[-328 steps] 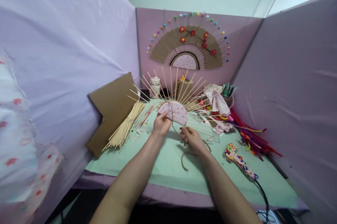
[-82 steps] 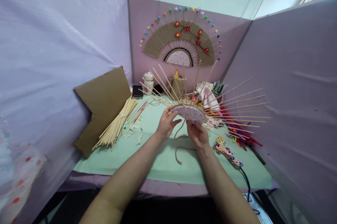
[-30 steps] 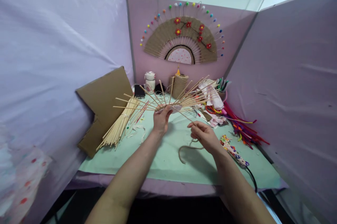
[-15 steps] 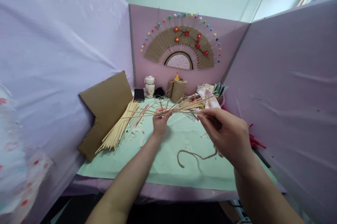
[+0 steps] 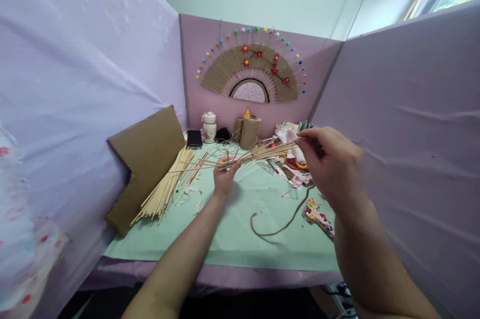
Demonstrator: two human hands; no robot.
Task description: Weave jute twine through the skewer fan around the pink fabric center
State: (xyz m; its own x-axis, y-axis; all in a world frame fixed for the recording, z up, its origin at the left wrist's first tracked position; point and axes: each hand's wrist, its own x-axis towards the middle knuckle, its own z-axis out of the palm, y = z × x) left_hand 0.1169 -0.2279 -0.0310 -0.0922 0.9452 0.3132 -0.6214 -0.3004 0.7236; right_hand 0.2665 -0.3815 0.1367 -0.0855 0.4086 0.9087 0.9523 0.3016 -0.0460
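Observation:
My left hand [image 5: 225, 178] is closed round the middle of a loose fan of thin bamboo sticks [image 5: 272, 151], held above the table. A few stick ends poke out to the left and upward past its fingers. At the right ends of these sticks, my right hand [image 5: 332, 166] pinches with thumb and forefinger. A brown twine [image 5: 279, 231] curves over the table and runs up behind my right hand; whether the fingers hold it is hidden. Left of my left hand lies a large pile of similar sticks [image 5: 165, 184].
Brown cardboard [image 5: 150, 159] leans at the left. A black box [image 5: 194, 138], white jar [image 5: 209, 128] and twine spool [image 5: 250, 132] stand at the back. Cloth scraps [image 5: 300, 178] and a colourful patterned object [image 5: 318, 216] lie right. A decorated fan [image 5: 221, 66] hangs on the back panel.
My right hand has moved up and slightly right along the sticks, uncovering the patterned object and scraps. The twine's right part now rises higher. The view has tilted up a little.

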